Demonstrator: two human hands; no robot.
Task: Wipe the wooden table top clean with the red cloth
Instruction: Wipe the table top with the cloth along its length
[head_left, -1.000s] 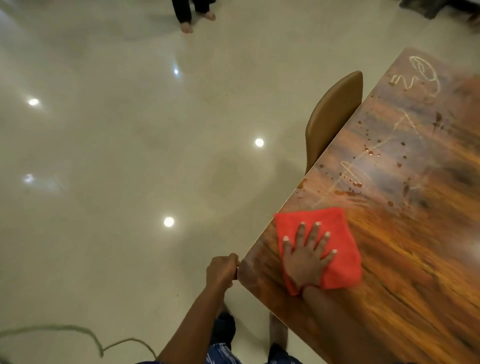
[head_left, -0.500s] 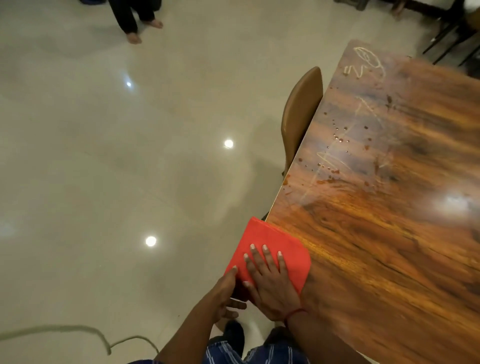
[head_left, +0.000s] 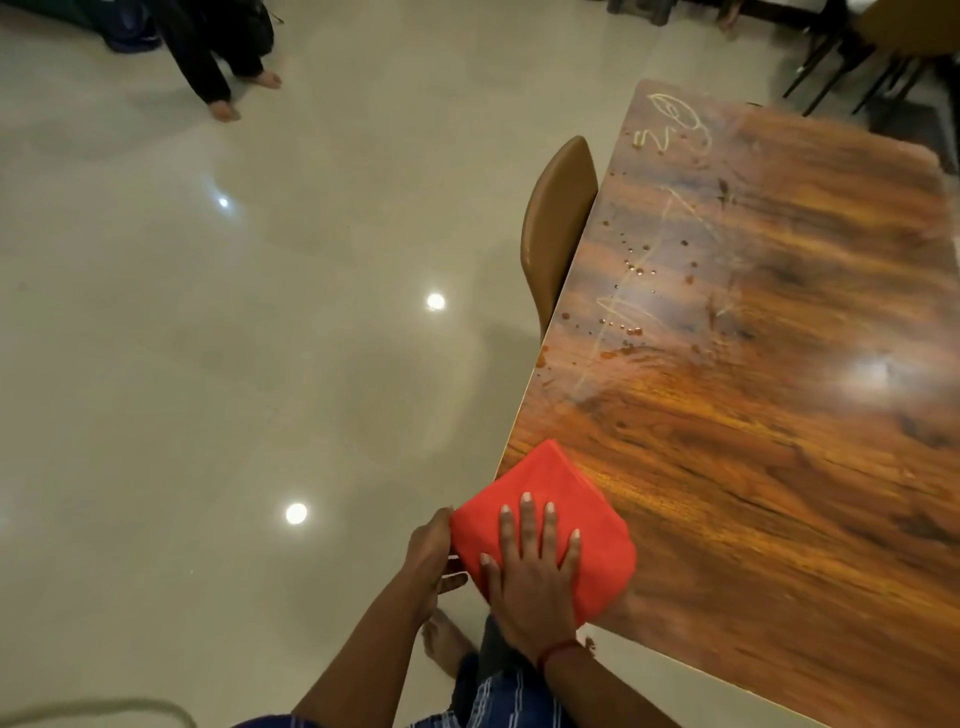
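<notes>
The red cloth (head_left: 558, 493), folded, lies on the near left corner of the wooden table top (head_left: 779, 441) and overhangs its edge. My right hand (head_left: 530, 577) presses flat on the cloth with fingers spread. My left hand (head_left: 428, 553) sits cupped just off the table corner, touching the cloth's overhanging left edge. Pale scribbled lines and dark droplets (head_left: 631, 291) mark the table's far left part.
A tan chair back (head_left: 556, 223) stands against the table's left edge. A person's bare feet and dark trousers (head_left: 223, 78) are on the shiny tiled floor at top left. Dark chair legs (head_left: 841, 62) stand beyond the table. A cord (head_left: 104, 709) lies at bottom left.
My right hand dragged the cloth back toward me to the table corner, over the edge. My left hand moved from gripping the edge to under the cloth's side.
</notes>
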